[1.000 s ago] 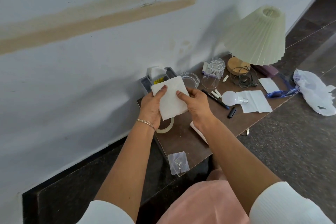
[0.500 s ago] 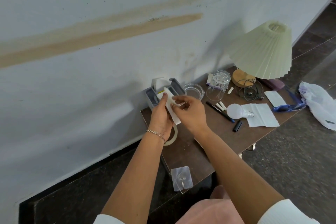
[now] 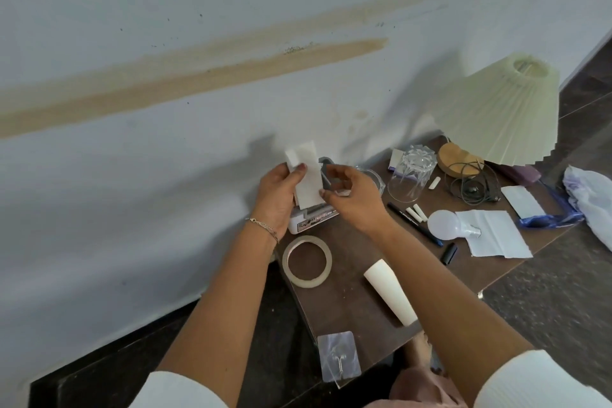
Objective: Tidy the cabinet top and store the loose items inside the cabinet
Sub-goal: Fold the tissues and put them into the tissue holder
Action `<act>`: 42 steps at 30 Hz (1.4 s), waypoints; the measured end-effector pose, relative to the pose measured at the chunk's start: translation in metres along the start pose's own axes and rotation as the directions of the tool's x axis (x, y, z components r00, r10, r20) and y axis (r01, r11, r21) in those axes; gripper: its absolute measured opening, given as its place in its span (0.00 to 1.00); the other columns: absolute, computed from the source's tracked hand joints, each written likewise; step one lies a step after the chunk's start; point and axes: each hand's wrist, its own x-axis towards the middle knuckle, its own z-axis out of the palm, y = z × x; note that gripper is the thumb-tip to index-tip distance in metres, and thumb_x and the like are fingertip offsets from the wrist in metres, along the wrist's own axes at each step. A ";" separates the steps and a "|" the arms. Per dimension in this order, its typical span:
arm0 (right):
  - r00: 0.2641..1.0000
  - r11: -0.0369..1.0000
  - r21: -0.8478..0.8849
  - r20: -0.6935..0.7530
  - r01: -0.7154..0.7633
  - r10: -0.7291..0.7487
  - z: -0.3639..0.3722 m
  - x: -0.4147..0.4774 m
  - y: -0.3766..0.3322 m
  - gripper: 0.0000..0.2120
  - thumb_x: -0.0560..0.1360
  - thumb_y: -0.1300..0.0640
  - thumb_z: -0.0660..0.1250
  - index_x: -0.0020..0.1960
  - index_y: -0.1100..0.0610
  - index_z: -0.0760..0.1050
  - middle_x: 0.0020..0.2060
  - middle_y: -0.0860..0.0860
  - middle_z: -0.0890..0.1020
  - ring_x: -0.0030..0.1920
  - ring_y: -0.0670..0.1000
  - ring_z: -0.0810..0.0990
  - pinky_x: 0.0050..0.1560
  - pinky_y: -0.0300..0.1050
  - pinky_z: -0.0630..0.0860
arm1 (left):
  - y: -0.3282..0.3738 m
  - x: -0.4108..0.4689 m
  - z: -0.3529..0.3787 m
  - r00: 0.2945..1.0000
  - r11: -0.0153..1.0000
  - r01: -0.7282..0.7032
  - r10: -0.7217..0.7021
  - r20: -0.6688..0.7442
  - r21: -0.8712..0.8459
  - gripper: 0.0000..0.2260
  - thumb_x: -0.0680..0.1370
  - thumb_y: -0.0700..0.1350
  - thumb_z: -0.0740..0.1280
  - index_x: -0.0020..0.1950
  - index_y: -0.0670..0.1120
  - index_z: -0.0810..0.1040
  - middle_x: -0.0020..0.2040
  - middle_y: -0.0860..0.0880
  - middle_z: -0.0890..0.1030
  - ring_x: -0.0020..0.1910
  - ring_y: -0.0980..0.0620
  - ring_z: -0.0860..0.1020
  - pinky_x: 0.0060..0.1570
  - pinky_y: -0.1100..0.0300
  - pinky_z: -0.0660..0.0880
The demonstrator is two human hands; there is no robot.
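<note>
Pale wall (image 3: 198, 175), tan-streaked, across most of the view. Brown worktop (image 3: 361, 242) against it, strewn with loose items. Pleated lamp (image 3: 503, 109) at the far right end, shade tilted, cord (image 3: 470, 182) coiled by its base. Bag (image 3: 592, 205) past that end, crumpled.

Left hand (image 3: 278, 199) raised over the wall-side corner of the worktop, above a grey box (image 3: 314, 217). Pinches a folded paper (image 3: 306, 175) under the thumb, upright, clear of the worktop. Right hand (image 3: 351, 195) just beside it, fingers (image 3: 337, 172) loosely curled, thumb tip touching the paper's lower right edge. Cannot tell whether that amounts to a grip.

Tissue (image 3: 496, 232) spread flat right of centre, bulb (image 3: 443, 224) resting at its left edge. Cup (image 3: 390, 291), white, on its side near the front edge, partly hidden by the right forearm. Glass (image 3: 410, 175) upturned, toward the wall, between box and lamp. Tape (image 3: 309, 262) lying flat just in front of the box, apart from the cup. Hook (image 3: 338, 356) on a clear pad at the near corner, overhanging the edge. Pen (image 3: 414, 222) slanting, left of the bulb. Cap (image 3: 448, 253) apart from it, in front of the bulb. Bracelet (image 3: 261, 227) on the left wrist.
</note>
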 end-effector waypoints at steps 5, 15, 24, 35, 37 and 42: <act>0.997 0.994 -0.084 0.039 0.065 -0.062 -0.003 0.040 -0.020 0.12 0.71 0.60 0.73 0.53 0.61 0.77 0.45 0.52 0.84 0.46 0.53 0.83 0.53 0.50 0.79 | 0.021 0.017 0.002 0.985 0.984 -0.120 0.102 0.141 0.128 0.04 0.77 0.41 0.68 0.49 0.44 0.81 0.47 0.42 0.83 0.47 0.46 0.81 0.52 0.51 0.77; 0.987 0.969 -0.215 0.128 0.122 -0.096 0.007 0.061 -0.006 0.16 0.74 0.65 0.66 0.61 0.62 0.74 0.55 0.57 0.81 0.54 0.56 0.79 0.56 0.52 0.76 | 0.006 0.043 -0.016 0.981 0.657 -0.194 0.109 0.163 0.729 0.12 0.75 0.36 0.67 0.59 0.40 0.76 0.54 0.42 0.82 0.54 0.45 0.80 0.60 0.49 0.74; 0.979 0.912 -0.373 0.168 0.172 -0.116 0.005 0.064 -0.003 0.10 0.73 0.63 0.67 0.54 0.56 0.75 0.48 0.55 0.82 0.49 0.58 0.79 0.49 0.55 0.76 | 0.002 0.049 -0.021 0.974 0.400 -0.223 0.134 0.184 0.889 0.14 0.72 0.50 0.71 0.57 0.50 0.79 0.50 0.50 0.83 0.45 0.48 0.81 0.50 0.52 0.79; 0.971 0.761 -0.608 0.201 0.227 -0.128 0.007 0.064 0.000 0.10 0.72 0.60 0.68 0.53 0.55 0.77 0.51 0.55 0.80 0.54 0.59 0.77 0.49 0.51 0.74 | -0.008 0.043 -0.021 0.972 0.540 -0.211 0.205 0.116 0.815 0.16 0.69 0.41 0.72 0.56 0.49 0.78 0.47 0.51 0.83 0.44 0.50 0.80 0.49 0.58 0.77; 0.971 0.760 -0.609 0.200 0.228 -0.131 0.007 0.063 0.001 0.09 0.72 0.60 0.67 0.51 0.54 0.77 0.49 0.55 0.80 0.54 0.59 0.76 0.48 0.51 0.75 | -0.010 0.040 -0.019 0.977 0.581 -0.185 0.196 0.084 0.792 0.18 0.68 0.39 0.70 0.57 0.50 0.78 0.47 0.52 0.82 0.40 0.49 0.80 0.48 0.57 0.79; 0.973 0.795 -0.565 0.179 0.222 -0.145 0.007 0.060 0.004 0.10 0.72 0.57 0.68 0.53 0.52 0.78 0.48 0.52 0.78 0.51 0.55 0.77 0.50 0.52 0.75 | -0.012 0.037 -0.015 0.981 0.627 -0.153 0.190 0.041 0.764 0.19 0.67 0.38 0.69 0.57 0.51 0.77 0.44 0.52 0.80 0.39 0.51 0.80 0.38 0.64 0.75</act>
